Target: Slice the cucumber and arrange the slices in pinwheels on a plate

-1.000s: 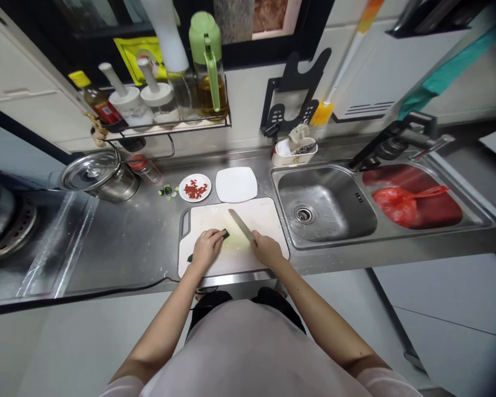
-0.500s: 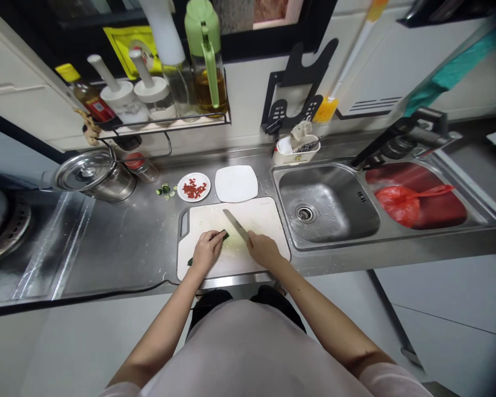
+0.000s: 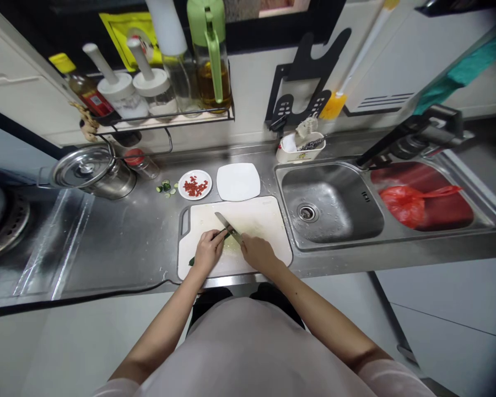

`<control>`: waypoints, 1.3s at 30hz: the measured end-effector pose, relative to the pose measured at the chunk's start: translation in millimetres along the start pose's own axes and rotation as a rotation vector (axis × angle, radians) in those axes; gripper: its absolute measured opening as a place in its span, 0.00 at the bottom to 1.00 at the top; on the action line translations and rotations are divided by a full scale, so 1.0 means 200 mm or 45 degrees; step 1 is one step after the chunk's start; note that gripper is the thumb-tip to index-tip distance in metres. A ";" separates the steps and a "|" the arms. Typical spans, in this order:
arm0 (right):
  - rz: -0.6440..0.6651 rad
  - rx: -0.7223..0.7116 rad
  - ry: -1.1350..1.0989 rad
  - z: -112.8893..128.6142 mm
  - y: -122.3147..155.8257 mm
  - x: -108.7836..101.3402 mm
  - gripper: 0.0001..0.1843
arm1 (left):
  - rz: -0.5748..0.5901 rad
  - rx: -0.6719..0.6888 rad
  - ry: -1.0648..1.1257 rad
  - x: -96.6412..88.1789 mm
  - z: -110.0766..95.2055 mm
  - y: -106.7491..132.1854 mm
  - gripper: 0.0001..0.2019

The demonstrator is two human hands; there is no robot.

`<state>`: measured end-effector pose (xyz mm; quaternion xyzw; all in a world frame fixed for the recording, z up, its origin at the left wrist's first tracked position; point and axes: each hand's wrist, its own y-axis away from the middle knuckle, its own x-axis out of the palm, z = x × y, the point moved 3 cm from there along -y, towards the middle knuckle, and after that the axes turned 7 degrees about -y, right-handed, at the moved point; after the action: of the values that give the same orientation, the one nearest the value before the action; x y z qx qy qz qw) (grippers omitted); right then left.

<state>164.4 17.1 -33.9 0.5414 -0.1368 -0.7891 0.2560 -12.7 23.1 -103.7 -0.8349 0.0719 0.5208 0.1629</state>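
A white cutting board [image 3: 256, 218] lies on the steel counter just left of the sink. My left hand [image 3: 208, 252] is curled over a dark green vegetable [image 3: 191, 259], whose tips stick out on both sides of the hand. My right hand [image 3: 258, 254] grips the handle of a kitchen knife [image 3: 228, 226]. The blade slants up and to the left and meets the right end of the vegetable beside my left fingertips.
Behind the board are a square white plate [image 3: 238, 181], a small dish of chopped red bits [image 3: 195, 185] and green slices [image 3: 167, 188] on the counter. A lidded pot [image 3: 89, 171] stands left. The sink [image 3: 330, 204] is right, with a red bag [image 3: 405, 204] in the far basin.
The knife and my right hand have moved left across the board until the blade reaches the vegetable's end. My left hand stays on the vegetable.
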 end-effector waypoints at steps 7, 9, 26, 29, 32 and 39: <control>0.017 0.006 -0.027 0.02 0.00 0.00 0.20 | -0.033 0.016 -0.005 0.00 0.00 0.00 0.16; 0.024 0.004 -0.021 0.02 0.00 0.00 0.21 | -0.033 0.018 -0.005 0.00 0.00 0.00 0.17; 0.000 -0.015 0.018 0.05 -0.03 0.02 0.18 | -0.120 0.090 0.011 -0.02 -0.01 0.00 0.15; 0.025 0.004 0.032 0.03 0.01 0.04 0.17 | -0.121 0.095 0.008 -0.01 -0.01 0.00 0.15; 0.051 0.020 0.041 0.01 0.05 0.04 0.17 | -0.120 0.092 0.002 -0.01 -0.01 0.00 0.15; 0.051 0.016 0.029 0.05 0.01 0.02 0.17 | -0.096 0.067 0.000 -0.01 0.00 -0.01 0.15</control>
<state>154.7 13.3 -33.0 0.5492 -0.1495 -0.7766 0.2699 -12.4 23.8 -102.3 -0.8325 0.0541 0.5121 0.2044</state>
